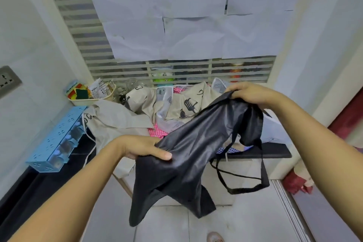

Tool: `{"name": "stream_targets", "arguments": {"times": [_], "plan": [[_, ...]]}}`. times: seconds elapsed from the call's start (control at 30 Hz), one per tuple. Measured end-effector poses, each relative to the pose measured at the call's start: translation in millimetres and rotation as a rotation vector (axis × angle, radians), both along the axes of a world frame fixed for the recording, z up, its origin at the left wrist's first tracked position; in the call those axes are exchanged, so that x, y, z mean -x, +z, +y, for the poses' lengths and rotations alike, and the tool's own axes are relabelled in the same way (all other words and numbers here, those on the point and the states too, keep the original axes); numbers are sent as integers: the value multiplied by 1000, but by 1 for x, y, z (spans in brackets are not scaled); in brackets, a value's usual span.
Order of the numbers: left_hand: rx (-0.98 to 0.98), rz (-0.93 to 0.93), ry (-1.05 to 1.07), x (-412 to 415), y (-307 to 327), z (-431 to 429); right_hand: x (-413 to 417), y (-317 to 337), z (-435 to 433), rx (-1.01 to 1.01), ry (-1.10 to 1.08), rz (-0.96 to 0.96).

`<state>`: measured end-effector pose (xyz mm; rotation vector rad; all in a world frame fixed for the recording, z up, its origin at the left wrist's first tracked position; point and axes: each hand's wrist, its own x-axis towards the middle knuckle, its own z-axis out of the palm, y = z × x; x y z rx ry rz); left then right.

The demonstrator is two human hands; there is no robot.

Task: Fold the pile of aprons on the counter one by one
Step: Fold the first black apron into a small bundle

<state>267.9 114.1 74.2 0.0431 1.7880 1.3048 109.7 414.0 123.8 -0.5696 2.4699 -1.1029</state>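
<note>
black apron (186, 155) hangs bunched in the air off the counter (279, 152) front edge, hands well apart: left hand (145, 147) pinches one edge, right hand (249, 92) grips a gathered end. i'd find two corners, shake it flat and tuck the dangling straps (264, 165). the pile (172, 104) covers most of the counter and the blue rack (57, 139) crowds the left, so fold near the front.
</note>
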Motion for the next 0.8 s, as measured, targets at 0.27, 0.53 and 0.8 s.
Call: {"name": "stream_targets", "arguments": {"times": [0.27,0.53,0.8], "plan": [[-118,-101,139,11,-28,20,-6,4,7,472,-123,130],[-48,212,-30,4,-67,85,-32,5,-24,292,71,222],[49,365,183,8,-83,68,-30,11,0,79,-10,364]]}}
